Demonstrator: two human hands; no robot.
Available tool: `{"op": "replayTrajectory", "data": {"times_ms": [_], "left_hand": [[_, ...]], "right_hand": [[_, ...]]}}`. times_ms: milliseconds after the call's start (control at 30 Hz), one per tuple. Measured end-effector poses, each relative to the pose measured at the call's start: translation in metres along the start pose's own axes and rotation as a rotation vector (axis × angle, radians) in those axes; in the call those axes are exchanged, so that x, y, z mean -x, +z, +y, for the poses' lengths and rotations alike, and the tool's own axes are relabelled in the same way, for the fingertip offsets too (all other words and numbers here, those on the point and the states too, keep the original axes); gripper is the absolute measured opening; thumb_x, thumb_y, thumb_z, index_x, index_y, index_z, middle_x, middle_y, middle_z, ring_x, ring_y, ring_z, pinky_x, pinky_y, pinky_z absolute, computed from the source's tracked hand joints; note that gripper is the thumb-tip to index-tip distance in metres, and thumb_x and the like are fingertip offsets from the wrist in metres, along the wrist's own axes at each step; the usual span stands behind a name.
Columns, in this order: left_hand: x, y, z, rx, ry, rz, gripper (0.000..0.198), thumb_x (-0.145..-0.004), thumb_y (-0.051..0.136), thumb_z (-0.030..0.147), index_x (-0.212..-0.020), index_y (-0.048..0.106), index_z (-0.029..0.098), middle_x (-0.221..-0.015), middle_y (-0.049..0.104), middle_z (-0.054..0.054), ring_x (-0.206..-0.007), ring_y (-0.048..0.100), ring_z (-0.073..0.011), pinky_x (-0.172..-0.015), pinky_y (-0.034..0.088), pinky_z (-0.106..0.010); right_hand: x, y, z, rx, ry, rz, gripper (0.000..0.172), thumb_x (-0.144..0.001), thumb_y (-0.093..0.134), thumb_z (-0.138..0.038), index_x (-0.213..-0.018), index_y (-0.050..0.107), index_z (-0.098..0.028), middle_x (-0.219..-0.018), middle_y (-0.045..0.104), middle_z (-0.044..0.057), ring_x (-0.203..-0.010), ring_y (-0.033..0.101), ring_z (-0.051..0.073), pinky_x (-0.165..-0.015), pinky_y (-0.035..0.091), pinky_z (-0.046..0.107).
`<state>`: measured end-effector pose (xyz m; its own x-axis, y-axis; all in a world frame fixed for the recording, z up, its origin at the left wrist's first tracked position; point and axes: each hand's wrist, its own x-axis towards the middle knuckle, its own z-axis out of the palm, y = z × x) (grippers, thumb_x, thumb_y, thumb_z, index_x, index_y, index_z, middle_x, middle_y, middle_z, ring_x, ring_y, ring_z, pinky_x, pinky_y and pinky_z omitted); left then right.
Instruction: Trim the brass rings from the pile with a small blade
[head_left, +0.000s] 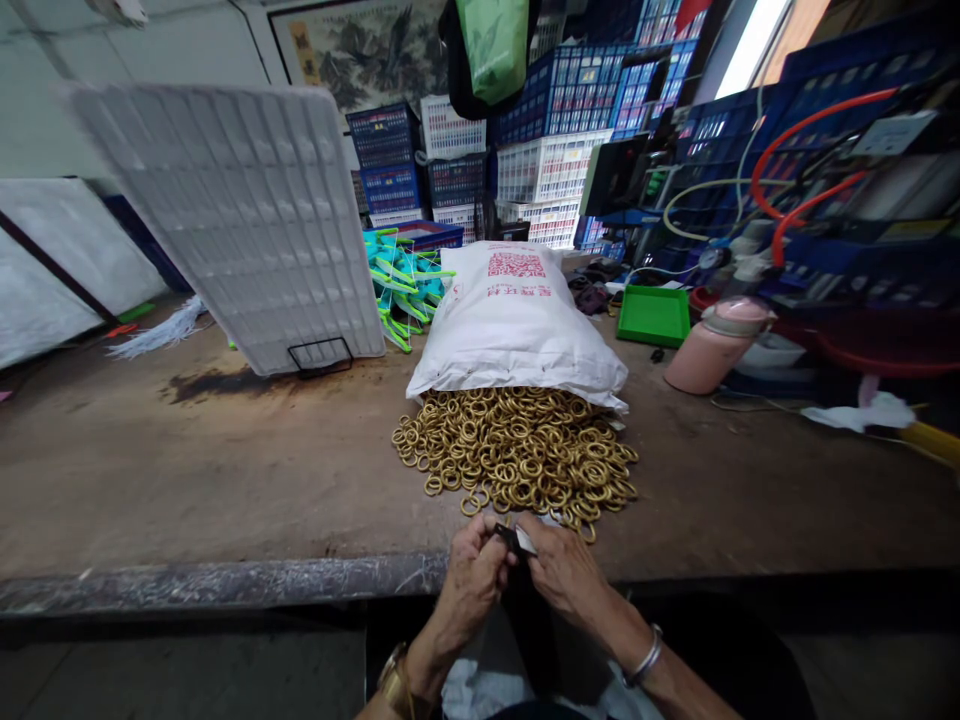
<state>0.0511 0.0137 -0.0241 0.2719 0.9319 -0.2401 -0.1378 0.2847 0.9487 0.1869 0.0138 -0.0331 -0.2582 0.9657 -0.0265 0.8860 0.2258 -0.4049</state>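
Note:
Both of my hands meet at the near edge of the workbench (187,480). My left hand (472,575) and my right hand (562,570) have their fingers closed on one small dark flat piece (516,540) held between them. Just beyond my fingertips lies a heap of several brass-coloured rings (517,450), spilled from the open mouth of a white woven sack (517,315) that lies on the bench. I wear a gold watch on the left wrist and a metal bangle on the right.
A white moulded tray (232,220) leans upright at the back left. Teal and green plastic parts (401,280) sit behind the sack. A green tray (654,315) and a pink bottle (716,345) lie at the right. Blue and white crates (555,130) are stacked behind, with hoses at right.

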Motion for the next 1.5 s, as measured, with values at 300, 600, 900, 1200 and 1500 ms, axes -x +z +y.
{"op": "replayTrajectory", "data": {"times_ms": [300, 600, 900, 1200, 1500], "left_hand": [[0.018, -0.002, 0.009, 0.049, -0.065, -0.072, 0.028, -0.073, 0.053, 0.043, -0.07, 0.049, 0.015, -0.049, 0.046, 0.005, -0.034, 0.032, -0.0028, -0.033, 0.025, -0.015], [0.02, -0.007, -0.006, 0.445, -0.092, -0.126, 0.026, -0.076, 0.052, 0.037, -0.072, 0.053, 0.011, -0.07, 0.058, -0.006, -0.045, 0.046, -0.0062, -0.036, 0.034, -0.016], [0.019, -0.022, -0.001, 0.662, -0.209, -0.033, 0.021, -0.069, 0.059, 0.028, -0.083, 0.054, 0.015, -0.066, 0.056, -0.002, -0.049, 0.051, -0.0087, -0.04, 0.034, -0.017], [0.002, -0.018, -0.002, 0.449, -0.095, 0.066, 0.024, -0.067, 0.062, 0.035, -0.072, 0.051, 0.014, -0.064, 0.053, 0.0, -0.049, 0.048, -0.0082, -0.037, 0.031, -0.016], [-0.026, -0.005, -0.011, -0.021, 0.178, 0.031, 0.017, -0.071, 0.056, 0.03, -0.075, 0.055, 0.014, -0.056, 0.047, 0.004, -0.047, 0.038, -0.0056, -0.046, 0.031, -0.017]], "right_hand": [[-0.007, 0.008, 0.01, 0.082, 0.06, 0.03, 0.017, -0.07, 0.039, -0.011, -0.082, 0.05, -0.018, -0.063, 0.061, 0.002, -0.056, 0.054, 0.013, -0.049, 0.019, 0.024], [-0.013, 0.009, -0.002, 0.085, 0.03, 0.118, 0.021, -0.071, 0.04, -0.009, -0.088, 0.046, -0.019, -0.071, 0.062, 0.002, -0.063, 0.056, 0.014, -0.052, 0.021, 0.024], [-0.024, 0.011, -0.013, 0.185, 0.148, 0.088, 0.023, -0.073, 0.039, -0.006, -0.089, 0.049, -0.02, -0.073, 0.064, 0.003, -0.063, 0.058, 0.016, -0.052, 0.019, 0.026], [-0.025, 0.007, 0.007, -0.175, 0.121, 0.125, 0.011, -0.073, 0.038, -0.014, -0.074, 0.047, -0.019, -0.061, 0.053, -0.001, -0.057, 0.048, 0.012, -0.053, 0.026, 0.023], [-0.022, -0.007, 0.003, -0.993, 0.247, -0.132, 0.022, -0.072, 0.043, -0.041, -0.066, 0.04, -0.02, -0.045, 0.028, -0.011, -0.038, 0.023, 0.005, -0.038, 0.02, 0.019]]}}
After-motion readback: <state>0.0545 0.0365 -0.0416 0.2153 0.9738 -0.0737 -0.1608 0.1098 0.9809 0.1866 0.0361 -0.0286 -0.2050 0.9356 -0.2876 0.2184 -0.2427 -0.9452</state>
